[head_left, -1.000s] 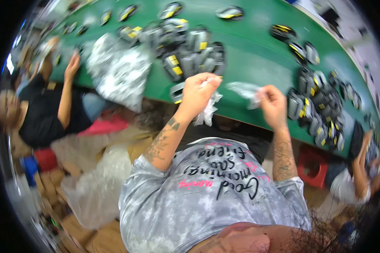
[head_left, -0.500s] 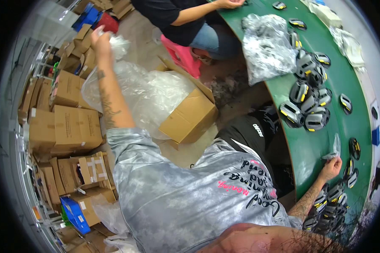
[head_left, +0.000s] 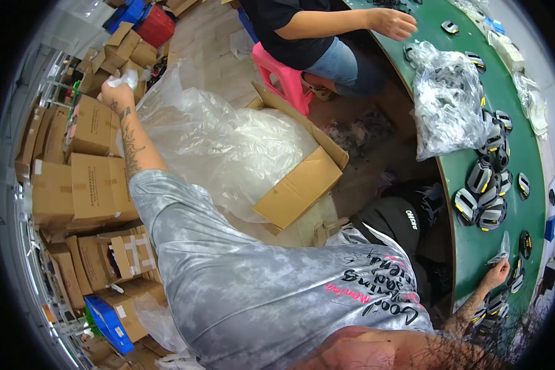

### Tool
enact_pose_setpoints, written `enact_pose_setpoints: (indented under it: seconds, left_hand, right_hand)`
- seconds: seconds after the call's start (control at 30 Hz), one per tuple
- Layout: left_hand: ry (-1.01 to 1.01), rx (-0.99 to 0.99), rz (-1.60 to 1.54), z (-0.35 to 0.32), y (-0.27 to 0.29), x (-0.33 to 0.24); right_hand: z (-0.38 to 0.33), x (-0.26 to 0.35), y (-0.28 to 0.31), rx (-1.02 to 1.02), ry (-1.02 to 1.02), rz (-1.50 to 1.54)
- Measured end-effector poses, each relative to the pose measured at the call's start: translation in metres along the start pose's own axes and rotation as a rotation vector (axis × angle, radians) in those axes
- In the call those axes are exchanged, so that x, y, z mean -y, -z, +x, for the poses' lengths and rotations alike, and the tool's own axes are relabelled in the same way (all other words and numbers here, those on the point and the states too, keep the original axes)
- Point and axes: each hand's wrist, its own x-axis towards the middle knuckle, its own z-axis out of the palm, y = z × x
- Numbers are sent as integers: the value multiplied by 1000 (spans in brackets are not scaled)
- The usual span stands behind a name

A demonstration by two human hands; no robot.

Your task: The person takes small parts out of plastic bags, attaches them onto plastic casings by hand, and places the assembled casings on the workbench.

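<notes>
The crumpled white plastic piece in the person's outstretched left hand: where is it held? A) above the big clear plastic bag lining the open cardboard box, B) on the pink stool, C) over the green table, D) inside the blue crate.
A: the left hand grips the crumpled white plastic piece at the edge of the big clear plastic bag in the open cardboard box.

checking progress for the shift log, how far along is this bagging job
Done: nothing clearly finished shows. In hand: left hand holds a crumpled clear wrapper out over the plastic-lined box; right hand rests on the green table touching a clear bag. Left: many black-and-yellow parts lie loose.
</notes>
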Motion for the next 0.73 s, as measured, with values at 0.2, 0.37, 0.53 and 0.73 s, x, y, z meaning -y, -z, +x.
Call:
enact_pose_setpoints:
  seconds: [0.2,0.37,0.53,0.73]
  left_hand:
    - [-207,1077,406,-139,-110,70]
    - [-733,1653,232,-489,-41,107]
    - [308,1354,-539,-661,69,-53]
    - [-139,1960,-383,-552,108,-207]
  right_hand:
    - [-29,42,5,-127,130,-325]
    - [-12,52,-36,-17,64,-323]
    - [-30,67,-13,-72,118,-477]
    - [-28,60,-22,-40,36,-457]
